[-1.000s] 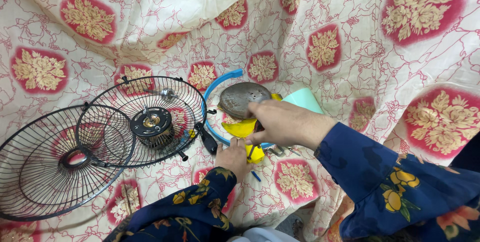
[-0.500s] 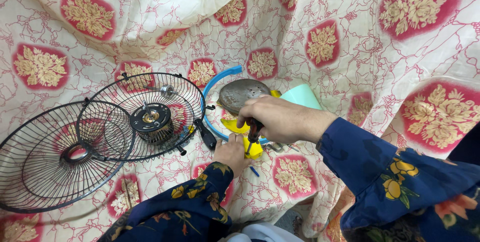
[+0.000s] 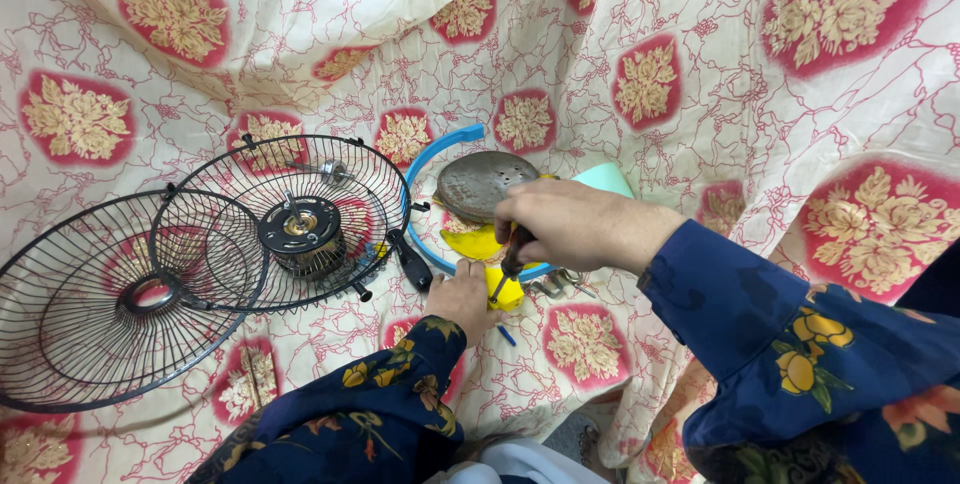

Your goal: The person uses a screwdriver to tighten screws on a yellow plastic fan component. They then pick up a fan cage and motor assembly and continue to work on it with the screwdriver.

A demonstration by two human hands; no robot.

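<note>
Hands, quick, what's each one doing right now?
Left hand: fingers on the small yellow part, steadying it; grip hidden.
Right hand: closed around a screwdriver, tip down at the yellow part.

Two fan guards (image 3: 120,294) overlap at left on the cloth (image 3: 700,74), motor (image 3: 300,234) inside the nearer-right one; ring (image 3: 425,169) and round plate (image 3: 485,184) lie right of them.

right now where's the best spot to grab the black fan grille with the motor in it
Take its outer rim on the far left side, coming from above. The grille lies flat with the motor in its middle, its near left edge overlaps the other grille, and its right edge sits close to the blue ring.
</note>
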